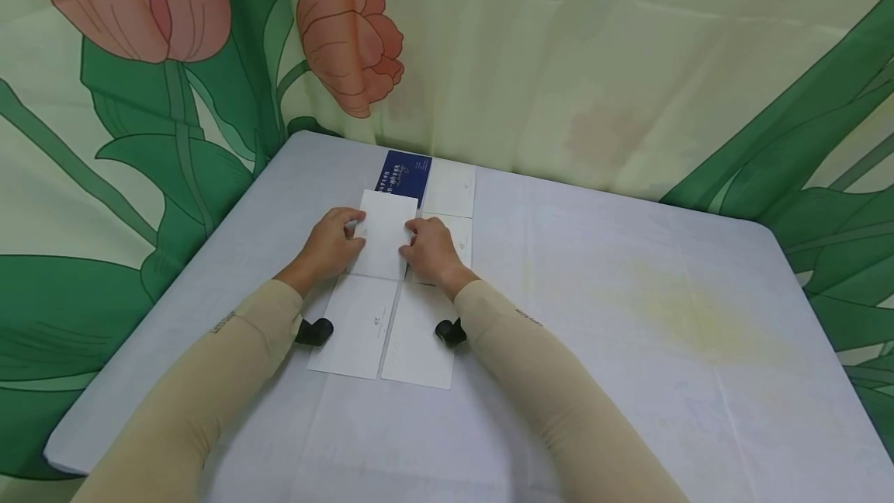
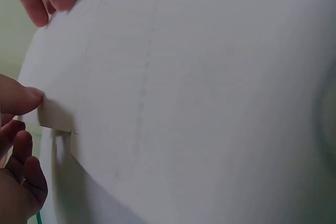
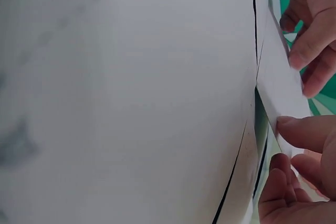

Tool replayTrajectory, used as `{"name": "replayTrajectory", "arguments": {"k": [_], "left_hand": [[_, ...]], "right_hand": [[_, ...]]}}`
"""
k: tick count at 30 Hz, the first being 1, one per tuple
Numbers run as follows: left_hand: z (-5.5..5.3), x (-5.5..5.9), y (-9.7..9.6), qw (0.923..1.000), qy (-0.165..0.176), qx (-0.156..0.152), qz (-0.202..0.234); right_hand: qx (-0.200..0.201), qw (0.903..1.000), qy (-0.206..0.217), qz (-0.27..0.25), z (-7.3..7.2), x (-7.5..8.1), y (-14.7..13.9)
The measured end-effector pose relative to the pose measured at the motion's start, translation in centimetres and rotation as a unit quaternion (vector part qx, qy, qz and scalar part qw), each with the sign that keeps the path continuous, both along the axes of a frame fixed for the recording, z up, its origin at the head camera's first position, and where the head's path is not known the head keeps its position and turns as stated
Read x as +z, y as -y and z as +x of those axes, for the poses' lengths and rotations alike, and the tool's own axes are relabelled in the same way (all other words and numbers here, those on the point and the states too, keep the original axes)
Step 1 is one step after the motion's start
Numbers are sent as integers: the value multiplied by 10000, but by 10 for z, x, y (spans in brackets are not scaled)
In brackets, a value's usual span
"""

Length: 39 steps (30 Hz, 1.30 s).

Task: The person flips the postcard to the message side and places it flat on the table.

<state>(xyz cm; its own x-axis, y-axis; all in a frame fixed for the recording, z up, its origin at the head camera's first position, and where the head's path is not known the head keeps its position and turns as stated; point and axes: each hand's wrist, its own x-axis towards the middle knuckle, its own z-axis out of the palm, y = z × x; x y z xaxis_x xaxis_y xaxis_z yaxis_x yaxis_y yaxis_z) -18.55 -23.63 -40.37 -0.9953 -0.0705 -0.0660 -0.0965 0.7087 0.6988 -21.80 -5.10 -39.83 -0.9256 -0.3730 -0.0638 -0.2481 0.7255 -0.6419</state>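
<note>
A white card [image 1: 382, 233] lies between my two hands, its far edge overlapping a dark blue card [image 1: 407, 171] with white lettering. My left hand [image 1: 328, 245] pinches its left edge, thumb on the near part and fingers farther up. At the opposite edge, my right hand [image 1: 433, 251] grips it with thumb and fingers. The right wrist view shows the right thumb [image 3: 304, 131] on the card's edge, which is tilted up there. Two more white cards, the near left one [image 1: 352, 324] and the near right one [image 1: 417, 340], lie side by side below it.
Beside the blue card lies a far white card [image 1: 449, 186], with another white card [image 1: 462, 235] below it, partly hidden by the right hand. A white cloth covers the table [image 1: 601, 309]. A flower-printed curtain [image 1: 531, 60] hangs behind. Black wrist mounts [image 1: 316, 331] overhang the near cards.
</note>
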Motion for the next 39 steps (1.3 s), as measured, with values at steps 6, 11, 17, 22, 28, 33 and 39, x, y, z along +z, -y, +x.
{"name": "replayTrajectory", "arguments": {"k": [6, 11, 17, 22, 28, 33, 39], "left_hand": [[-1, -3, -1, 9998, 154, -77, -89], [-2, -7, -1, 9992, 262, -153, -251], [-3, -9, 0, 9984, 395, -264, -310], [-2, -10, 1, 9977, 464, -380, -300], [-2, -9, 0, 9973, 639, -288, -195], [-4, -9, 1, 9975, 611, -300, -208], [-2, -10, 3, 9971, 644, -330, -240]], "right_hand": [[34, 9995, 19, 298, -1, -3, 0], [134, 9990, 121, 413, 0, -5, 0], [174, 9986, 247, 431, 1, -5, -1], [377, 9979, 182, 488, 1, -3, -2], [497, 9970, 239, 534, 2, -1, -1], [536, 9965, 265, 582, 2, 0, -1], [661, 9961, 273, 517, 4, 0, 1]]}}
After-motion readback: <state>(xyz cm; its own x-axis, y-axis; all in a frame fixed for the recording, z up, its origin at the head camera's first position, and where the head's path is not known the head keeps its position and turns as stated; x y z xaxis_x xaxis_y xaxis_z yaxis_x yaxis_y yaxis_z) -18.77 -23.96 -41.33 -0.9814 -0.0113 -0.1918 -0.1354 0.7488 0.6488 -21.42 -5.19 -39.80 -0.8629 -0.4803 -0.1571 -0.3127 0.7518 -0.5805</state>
